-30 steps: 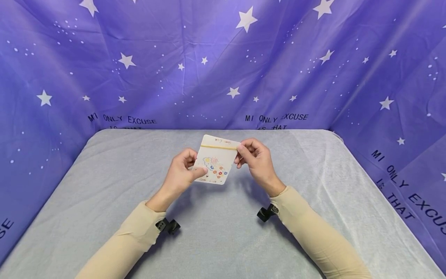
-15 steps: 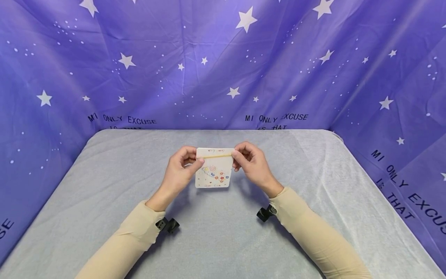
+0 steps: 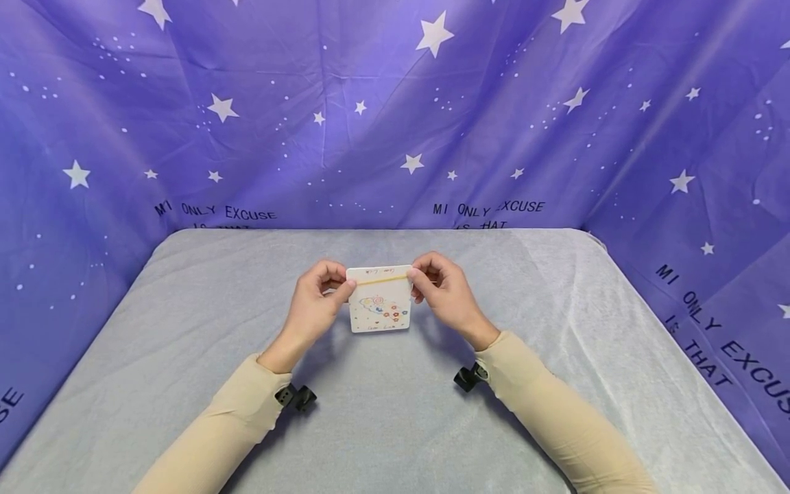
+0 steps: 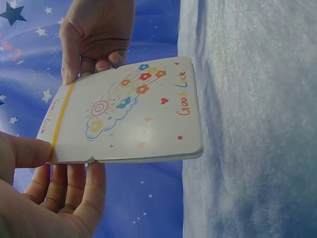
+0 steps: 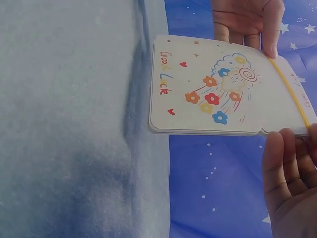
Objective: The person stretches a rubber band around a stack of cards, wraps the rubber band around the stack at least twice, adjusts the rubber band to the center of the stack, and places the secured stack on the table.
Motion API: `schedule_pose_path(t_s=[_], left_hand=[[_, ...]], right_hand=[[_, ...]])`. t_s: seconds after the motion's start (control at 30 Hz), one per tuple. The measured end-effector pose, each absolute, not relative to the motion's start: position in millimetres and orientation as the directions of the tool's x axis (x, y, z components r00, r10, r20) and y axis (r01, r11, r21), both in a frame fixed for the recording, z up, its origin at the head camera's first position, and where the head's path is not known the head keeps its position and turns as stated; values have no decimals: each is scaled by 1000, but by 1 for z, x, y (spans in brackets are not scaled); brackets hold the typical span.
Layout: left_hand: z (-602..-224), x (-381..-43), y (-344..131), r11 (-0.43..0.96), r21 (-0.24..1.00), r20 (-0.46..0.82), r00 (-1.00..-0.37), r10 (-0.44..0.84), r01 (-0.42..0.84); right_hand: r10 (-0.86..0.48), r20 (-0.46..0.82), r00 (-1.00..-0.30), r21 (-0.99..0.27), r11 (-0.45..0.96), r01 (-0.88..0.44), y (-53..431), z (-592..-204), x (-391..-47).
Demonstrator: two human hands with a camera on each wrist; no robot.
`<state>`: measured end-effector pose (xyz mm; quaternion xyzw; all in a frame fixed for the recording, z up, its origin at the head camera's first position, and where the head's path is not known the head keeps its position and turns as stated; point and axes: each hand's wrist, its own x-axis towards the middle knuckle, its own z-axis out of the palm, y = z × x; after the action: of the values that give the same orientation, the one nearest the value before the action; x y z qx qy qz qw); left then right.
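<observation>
Between the two hands is a thin stack of white cards (image 3: 385, 300), raised over the table. Its face has a printed cloud, a spiral sun, coloured flowers and "Good Luck" lettering. Across it near the far edge runs a yellow rubber band (image 3: 384, 280). My left hand (image 3: 313, 296) pinches the left edge, thumb on the face at the band's end and fingers behind. The right hand (image 3: 453, 296) pinches the opposite edge in the same way, thumb on the band. In the left wrist view a small notch shows in the stack's side (image 4: 93, 159).
A grey-blue cloth covers the table (image 3: 395, 412). Behind and around it hangs a purple curtain (image 3: 370, 144) with white stars and black lettering. Small black cameras (image 3: 302, 398) are strapped to both wrists over beige sleeves.
The card stack has turned from a slant to nearly straight and come slightly lower. My left thumb has moved up from the lower left of the face to the rubber band's left end.
</observation>
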<state>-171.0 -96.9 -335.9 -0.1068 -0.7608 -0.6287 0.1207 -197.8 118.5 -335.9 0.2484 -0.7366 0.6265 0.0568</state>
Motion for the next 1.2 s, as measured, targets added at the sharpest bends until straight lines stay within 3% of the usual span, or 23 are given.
schedule_pose_path(t_s=[0.53, 0.77, 1.2], left_hand=[[-338, -174, -100, 266, 938, 214, -975, 63, 223], [-362, -192, -108, 288, 947, 119, -989, 88, 139], [-367, -193, -110, 377, 912, 148, -987, 70, 163]], right_hand=[[-319, 358, -878, -902, 124, -413, 118, -341, -197], [-312, 343, -886, -904, 145, -401, 119, -343, -200], [-348, 279, -895, -908, 208, -364, 125, -344, -204]])
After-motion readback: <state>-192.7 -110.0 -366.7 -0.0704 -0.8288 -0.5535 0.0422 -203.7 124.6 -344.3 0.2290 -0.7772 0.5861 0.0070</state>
